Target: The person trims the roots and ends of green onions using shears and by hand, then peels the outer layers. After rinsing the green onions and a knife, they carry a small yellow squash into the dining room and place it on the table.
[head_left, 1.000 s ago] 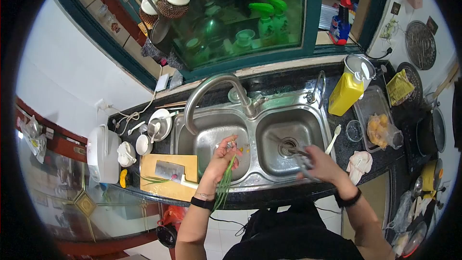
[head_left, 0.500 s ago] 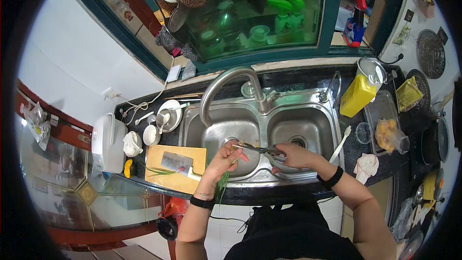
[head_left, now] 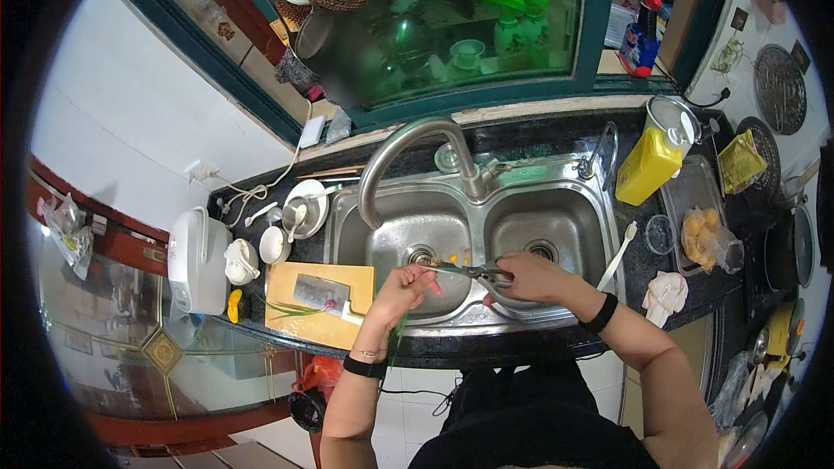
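At the left of the frame, one white rice cooker (head_left: pixel 198 265) stands on the dark tabletop (head_left: pixel 556 132), with one yellow item (head_left: pixel 234 305) near its lower right. To its right come two white bowls: a small one (head_left: pixel 274 245) and, slightly higher, a wider one (head_left: pixel 311 200) with a pale spoon (head_left: pixel 299 219) in it. Below them, left of centre, one wooden cutting board (head_left: pixel 287 280) carries one cleaver (head_left: pixel 314 290) and a few green shoots (head_left: pixel 291 308) beside a small purplish bulb (head_left: pixel 329 304). Mid-frame is a steel sink of two basins under one curved tap (head_left: pixel 373 161); the left basin (head_left: pixel 365 226) holds a few small orange scraps (head_left: pixel 460 259) near its drain, and the right basin (head_left: pixel 534 213) shows one drain. In front of the left basin, the left hand (head_left: pixel 401 293) has its grip closed around one bunch of green stalks (head_left: pixel 397 339), which hangs below it. The right hand (head_left: pixel 532 278), before the right basin, has its grip wrapped on the handles of one pair of scissors (head_left: pixel 474 271), whose blades reach the left fingers. Farther right lie one long white utensil (head_left: pixel 618 256), one yellow jug (head_left: pixel 647 167), one clear bowl (head_left: pixel 659 234) and one crumpled cloth (head_left: pixel 665 295). At the right, one shallow tray (head_left: pixel 692 181) holds a clear bag (head_left: pixel 700 236) of several round yellow pieces, with one dark pot (head_left: pixel 786 249) beyond.
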Demonstrator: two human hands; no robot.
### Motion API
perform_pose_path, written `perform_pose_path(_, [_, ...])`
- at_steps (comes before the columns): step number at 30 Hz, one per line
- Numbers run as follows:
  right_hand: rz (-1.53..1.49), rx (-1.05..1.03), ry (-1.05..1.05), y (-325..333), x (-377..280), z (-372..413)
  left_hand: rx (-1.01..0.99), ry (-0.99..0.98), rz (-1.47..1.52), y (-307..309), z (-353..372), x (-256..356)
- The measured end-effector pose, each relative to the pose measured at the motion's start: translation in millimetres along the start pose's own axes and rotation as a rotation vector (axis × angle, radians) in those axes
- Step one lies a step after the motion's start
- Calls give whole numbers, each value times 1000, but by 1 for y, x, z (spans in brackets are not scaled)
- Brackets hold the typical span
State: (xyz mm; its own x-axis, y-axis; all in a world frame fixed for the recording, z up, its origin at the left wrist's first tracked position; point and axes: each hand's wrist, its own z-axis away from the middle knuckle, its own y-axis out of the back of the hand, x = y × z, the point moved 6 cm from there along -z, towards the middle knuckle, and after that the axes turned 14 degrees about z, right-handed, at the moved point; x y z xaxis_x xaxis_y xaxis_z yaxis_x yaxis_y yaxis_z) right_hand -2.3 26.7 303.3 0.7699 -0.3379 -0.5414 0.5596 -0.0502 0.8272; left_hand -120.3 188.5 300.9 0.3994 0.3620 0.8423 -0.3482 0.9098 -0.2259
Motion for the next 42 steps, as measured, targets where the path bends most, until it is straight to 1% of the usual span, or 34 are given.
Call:
perform_pose_path(3, [31,-41,-25,-15,7,-4,15,-14,-16,4,-1,-3])
perform_pose_path(7, [-9,-7,-50,-37,18,-16,45,-83,-2,11,-6,-7])
perform_pose_path(9, [-731,-532,-292,-82,31,-13,54,-109,-7,14,-7,-5])
perform_pose_path(10, [-731,-527,-296,-85,31,-12,62,-137,-10,15,-8,-3])
perform_pose_path(11, [-336,-463,-254,-84,32,-13,57,-139,-13,13,-7,-1])
perform_pose_path(12, [54,-386,-210,-79,31,-14,91,-183,-30,13,-5,4])
perform_pose_path(13, [51,-376,-217,-79,30,-10,123,-228,-47,15,-4,9])
perform_pose_path(15, [1,-276,-269,-68,33,3,119,-211,-34,27,-11,5])
perform_pose_path(16, [167,-287,-370,-56,33,12,158,-256,71,32,-11,6])
perform_pose_path(17, [162,-282,-392,-59,39,22,186,-303,172,36,-16,9])
perform_pose_path(18, [104,-89,-409,-53,48,37,180,-355,217,46,-20,8])
perform_pose_path(19, [55,103,-431,-44,57,54,219,-399,225,54,-22,10])
perform_pose_path(20, [19,221,-461,-29,57,76,249,-430,277,60,-24,13])
perform_pose_path(21, [31,225,-506,-23,62,97,270,-475,301,73,-28,11])
perform_pose_path(23, [13,440,-694,-7,80,148,271,-522,401,76,-28,18])
perform_pose_path(24, [75,525,-701,-4,88,173,323,-509,392,78,-28,19])
perform_pose_path(25, [83,549,-777,-4,98,195,395,-486,396,79,-27,21])
perform_pose_path(27, [210,597,-861,-13,120,236,387,-465,414,87,-33,15])
perform_pose_path(29, [237,645,-962,-12,127,262,389,-431,394,84,-38,14])
perform_pose_path(30, [259,601,-1005,-13,133,269,371,-416,419,83,-41,12])
perform_pose_path(31, [264,605,-1021,-16,139,274,355,-409,420,83,-44,9])
perform_pose_path(33, [285,655,-1049,-17,148,279,199,-348,454,71,-49,7])
perform_pose_path(34, [292,671,-1072,-15,148,278,121,-305,412,63,-47,8])
perform_pose_path(35, [289,669,-1063,-15,149,279,130,-309,412,57,-48,9])
perform_pose_path(37, [492,562,-1152,-18,155,270,264,-231,328,51,-40,9])
perform_pose_path(38, [538,511,-1249,-14,152,263,223,-231,316,40,-34,16])
perform_pose_path(39, [624,481,-1156,6,130,245,188,-233,306,29,-30,22])
perform_pose_path(41, [466,703,-854,37,95,195,151,-249,322,23,-27,24])
perform_pose_path(42, [249,745,-681,43,81,163,148,-277,310,24,-27,23])
